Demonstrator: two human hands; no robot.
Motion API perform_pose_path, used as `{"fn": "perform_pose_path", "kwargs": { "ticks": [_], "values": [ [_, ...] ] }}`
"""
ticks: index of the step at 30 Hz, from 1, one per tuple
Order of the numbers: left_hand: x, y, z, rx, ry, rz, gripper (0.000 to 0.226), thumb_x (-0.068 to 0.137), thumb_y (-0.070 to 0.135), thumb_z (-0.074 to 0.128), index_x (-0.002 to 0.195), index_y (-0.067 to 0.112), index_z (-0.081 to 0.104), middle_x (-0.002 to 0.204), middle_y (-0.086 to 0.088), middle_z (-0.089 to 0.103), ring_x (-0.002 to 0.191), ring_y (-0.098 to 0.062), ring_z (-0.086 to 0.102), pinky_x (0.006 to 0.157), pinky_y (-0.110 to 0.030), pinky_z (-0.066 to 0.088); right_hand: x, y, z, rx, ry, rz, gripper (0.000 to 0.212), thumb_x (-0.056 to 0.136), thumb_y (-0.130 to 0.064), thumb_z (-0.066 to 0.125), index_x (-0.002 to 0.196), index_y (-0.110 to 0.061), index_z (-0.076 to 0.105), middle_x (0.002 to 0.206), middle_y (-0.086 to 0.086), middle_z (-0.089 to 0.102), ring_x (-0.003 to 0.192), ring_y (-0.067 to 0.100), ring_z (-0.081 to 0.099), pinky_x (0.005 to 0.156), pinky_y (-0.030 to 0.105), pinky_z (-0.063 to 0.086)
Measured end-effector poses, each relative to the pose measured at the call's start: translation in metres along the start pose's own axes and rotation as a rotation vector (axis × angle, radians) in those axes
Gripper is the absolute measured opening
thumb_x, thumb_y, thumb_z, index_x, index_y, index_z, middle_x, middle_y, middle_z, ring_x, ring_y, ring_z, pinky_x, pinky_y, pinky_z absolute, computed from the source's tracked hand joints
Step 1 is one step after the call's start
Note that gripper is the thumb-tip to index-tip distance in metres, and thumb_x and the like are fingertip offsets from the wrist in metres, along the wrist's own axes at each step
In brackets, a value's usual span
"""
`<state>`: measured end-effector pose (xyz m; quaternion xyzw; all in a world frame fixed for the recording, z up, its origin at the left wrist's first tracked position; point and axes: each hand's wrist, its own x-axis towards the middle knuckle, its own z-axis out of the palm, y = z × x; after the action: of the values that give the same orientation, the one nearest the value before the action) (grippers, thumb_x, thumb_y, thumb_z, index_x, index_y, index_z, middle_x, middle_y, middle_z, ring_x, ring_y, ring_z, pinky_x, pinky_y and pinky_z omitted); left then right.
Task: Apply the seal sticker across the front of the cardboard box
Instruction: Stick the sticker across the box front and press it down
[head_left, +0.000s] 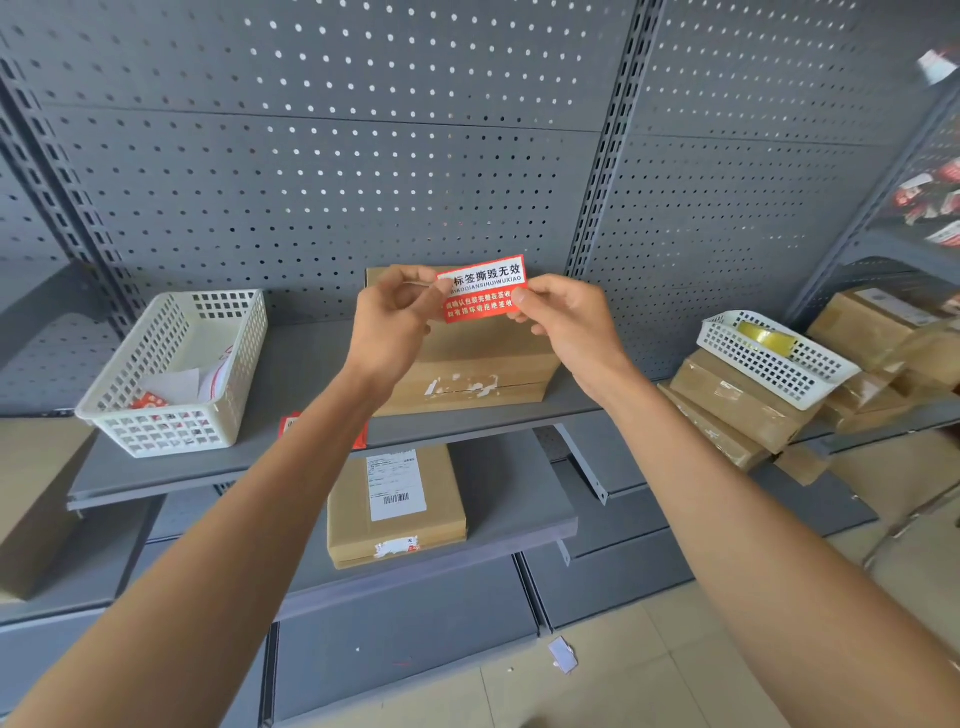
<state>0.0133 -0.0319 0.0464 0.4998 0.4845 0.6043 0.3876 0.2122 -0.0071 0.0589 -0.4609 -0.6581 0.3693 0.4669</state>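
Note:
A red and white seal sticker (482, 289) with printed characters is held up in the air between both hands. My left hand (390, 323) pinches its left edge and my right hand (563, 317) pinches its right edge. Directly behind and below the sticker, a flat brown cardboard box (470, 364) lies on the grey shelf (291, 364). White torn sticker remnants mark the seam on the box's front face (462, 387). The sticker is above the box and not touching it.
A white plastic basket (171, 374) with papers and red stickers stands at the shelf's left. More red stickers (291, 423) lie at the shelf's front edge. Another labelled box (397, 506) sits on the lower shelf. Stacked boxes and a second basket (774, 356) are at the right.

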Motion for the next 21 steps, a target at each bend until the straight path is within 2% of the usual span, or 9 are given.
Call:
{"fn": "perform_pose_path", "kwargs": {
  "ticks": [3, 6, 10, 12, 15, 18, 21],
  "values": [
    [-0.004, 0.002, 0.002, 0.052, -0.03, 0.017, 0.013, 0.097, 0.027, 0.068, 0.091, 0.015, 0.067, 0.087, -0.002, 0.076, 0.079, -0.014, 0.068, 0.072, -0.028, 0.05, -0.002, -0.002, 0.0, 0.042, 0.007, 0.016, 0.011, 0.096, -0.019, 0.063, 0.099, -0.016, 0.073, 0.084, -0.004, 0.076, 0.08, 0.005, 0.067, 0.074, 0.027, 0.049],
    [-0.007, 0.003, 0.003, 0.075, -0.024, 0.032, 0.018, 0.098, 0.025, 0.066, 0.082, 0.017, 0.068, 0.086, -0.006, 0.075, 0.079, -0.014, 0.067, 0.073, -0.029, 0.05, -0.006, -0.004, -0.002, 0.067, 0.011, 0.024, 0.009, 0.096, -0.02, 0.064, 0.096, -0.02, 0.073, 0.084, -0.006, 0.076, 0.081, 0.005, 0.068, 0.076, 0.029, 0.051],
    [-0.013, 0.005, 0.002, 0.088, -0.01, 0.058, 0.019, 0.097, 0.023, 0.067, 0.079, 0.017, 0.069, 0.083, 0.0, 0.075, 0.076, -0.006, 0.066, 0.07, -0.019, 0.05, -0.015, -0.002, -0.002, 0.082, 0.01, 0.043, 0.011, 0.096, -0.023, 0.064, 0.094, -0.023, 0.074, 0.086, -0.005, 0.077, 0.083, 0.005, 0.069, 0.078, 0.03, 0.052],
    [-0.017, 0.001, 0.0, 0.132, -0.01, 0.077, 0.018, 0.096, 0.024, 0.069, 0.079, 0.017, 0.071, 0.081, 0.005, 0.075, 0.075, -0.003, 0.068, 0.075, -0.019, 0.052, -0.02, 0.001, -0.003, 0.102, 0.021, 0.054, 0.012, 0.096, -0.025, 0.064, 0.094, -0.021, 0.076, 0.088, -0.003, 0.078, 0.084, 0.006, 0.069, 0.077, 0.029, 0.051],
    [-0.025, -0.011, -0.002, 0.234, 0.023, 0.088, 0.019, 0.094, 0.032, 0.071, 0.078, 0.022, 0.073, 0.084, 0.009, 0.077, 0.088, -0.013, 0.072, 0.09, -0.031, 0.054, -0.03, 0.008, -0.001, 0.108, 0.054, 0.049, 0.011, 0.094, -0.022, 0.067, 0.097, -0.018, 0.077, 0.087, -0.001, 0.078, 0.08, 0.002, 0.069, 0.071, 0.019, 0.051],
    [-0.039, -0.02, -0.002, 0.298, 0.07, 0.071, 0.02, 0.094, 0.035, 0.07, 0.077, 0.024, 0.072, 0.085, 0.01, 0.076, 0.084, -0.016, 0.07, 0.084, -0.029, 0.052, -0.041, 0.017, 0.008, 0.189, 0.105, 0.03, 0.013, 0.091, -0.008, 0.071, 0.103, -0.007, 0.074, 0.089, 0.004, 0.076, 0.071, -0.001, 0.069, 0.067, 0.012, 0.05],
    [-0.05, -0.027, -0.002, 0.357, 0.088, 0.098, 0.021, 0.094, 0.038, 0.068, 0.075, 0.031, 0.07, 0.088, 0.019, 0.074, 0.081, -0.006, 0.066, 0.085, -0.033, 0.053, -0.047, 0.03, 0.016, 0.226, 0.142, 0.044, 0.014, 0.088, -0.004, 0.073, 0.101, -0.003, 0.074, 0.09, 0.007, 0.076, 0.074, 0.004, 0.072, 0.071, 0.016, 0.053]
  ]
}}
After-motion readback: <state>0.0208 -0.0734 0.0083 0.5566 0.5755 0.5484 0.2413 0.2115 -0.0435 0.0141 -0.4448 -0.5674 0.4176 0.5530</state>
